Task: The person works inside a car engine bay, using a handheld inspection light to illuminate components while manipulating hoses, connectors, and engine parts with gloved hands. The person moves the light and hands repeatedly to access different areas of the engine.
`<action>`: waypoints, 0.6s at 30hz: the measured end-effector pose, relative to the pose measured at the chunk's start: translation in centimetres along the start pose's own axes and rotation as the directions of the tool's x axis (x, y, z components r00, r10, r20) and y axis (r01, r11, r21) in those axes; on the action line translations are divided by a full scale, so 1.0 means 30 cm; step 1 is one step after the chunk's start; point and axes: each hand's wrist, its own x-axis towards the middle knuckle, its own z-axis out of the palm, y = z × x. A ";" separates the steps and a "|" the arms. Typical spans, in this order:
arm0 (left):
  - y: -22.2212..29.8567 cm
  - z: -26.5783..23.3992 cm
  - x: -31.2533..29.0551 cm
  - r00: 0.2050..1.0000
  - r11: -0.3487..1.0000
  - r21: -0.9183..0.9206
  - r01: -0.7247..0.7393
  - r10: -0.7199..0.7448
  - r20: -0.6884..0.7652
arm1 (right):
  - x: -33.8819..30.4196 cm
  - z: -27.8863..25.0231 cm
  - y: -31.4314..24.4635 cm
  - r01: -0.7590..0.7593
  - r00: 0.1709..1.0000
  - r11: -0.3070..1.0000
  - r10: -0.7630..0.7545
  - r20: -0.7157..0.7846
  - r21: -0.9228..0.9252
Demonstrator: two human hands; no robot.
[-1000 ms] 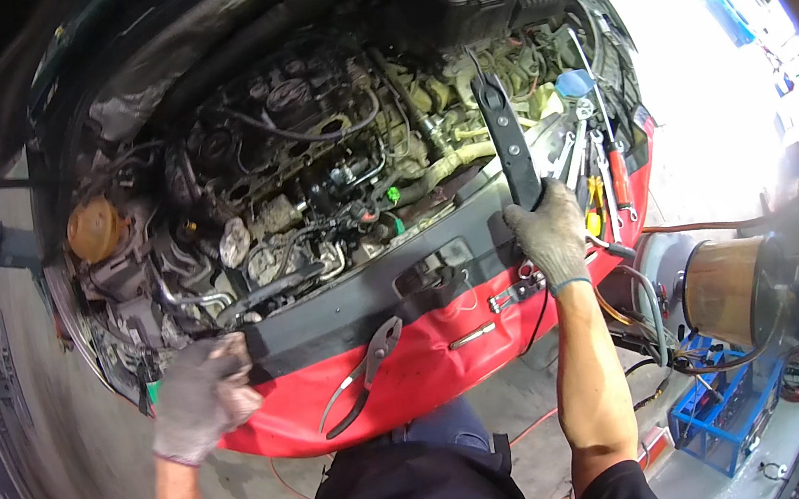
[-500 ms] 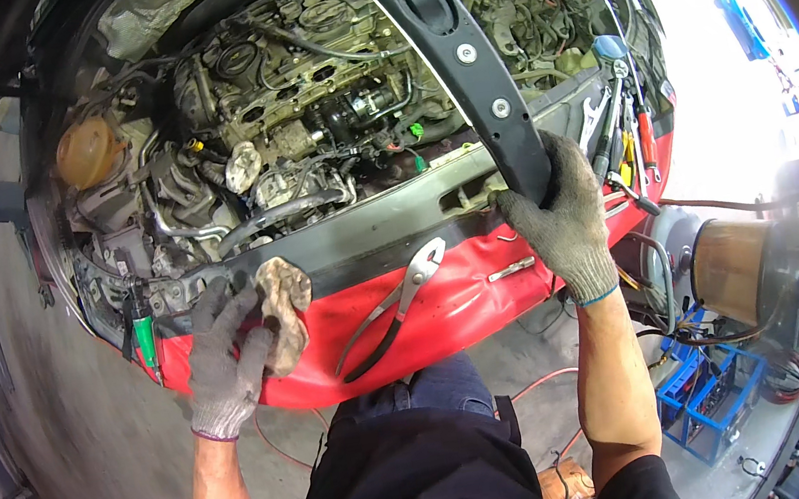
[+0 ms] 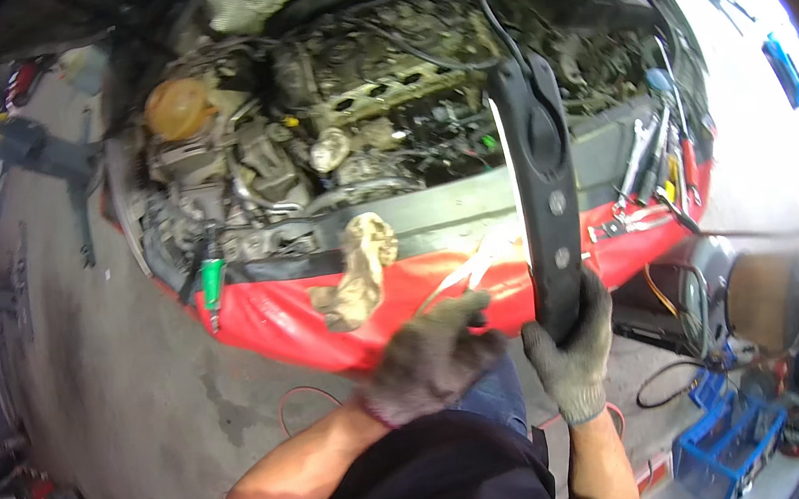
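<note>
My right hand (image 3: 575,337), in a grey knit glove, is closed around the lower end of a long black work light (image 3: 545,190). The light stands upright in front of the engine bay, its left edge glowing white. My left hand (image 3: 438,353), gloved too and slightly blurred, hovers left of it at the near edge of the red fender cover (image 3: 276,311). Its fingers are apart and nothing shows in them. Just beyond the fingers, pliers (image 3: 475,265) lie on the cover, partly washed out by glare. A stained rag (image 3: 362,270) rests to their left.
The open engine bay (image 3: 400,98) spans the far side, with an orange reservoir (image 3: 179,109) at left. A green-handled tool (image 3: 212,279) lies at the cover's left. Several wrenches and screwdrivers (image 3: 665,154) lie at right. A blue crate (image 3: 727,438) stands on the floor.
My right hand has drawn the work light nearer and turned it more upright. My left hand has left the rag's side and moved right, toward the pliers. The whole view has shifted.
</note>
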 end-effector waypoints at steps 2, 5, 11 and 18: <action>0.072 0.095 0.029 0.998 0.992 -0.120 -0.028 0.034 0.047 | -0.082 -0.012 0.036 0.021 1.000 0.993 -0.021 -0.004 0.119; 0.073 0.216 -0.054 0.966 0.917 -0.323 0.234 -0.182 0.183 | -0.181 0.013 0.069 -0.434 0.900 0.559 0.227 0.372 0.707; 0.130 0.290 -0.144 0.853 0.739 -0.484 0.470 -0.521 0.033 | -0.274 -0.207 0.124 0.244 0.949 0.936 -0.284 0.136 0.254; 0.136 0.419 -0.186 0.864 0.797 -0.342 0.497 -0.419 0.280 | -0.839 -0.388 0.597 -0.360 0.929 0.933 0.356 0.103 0.019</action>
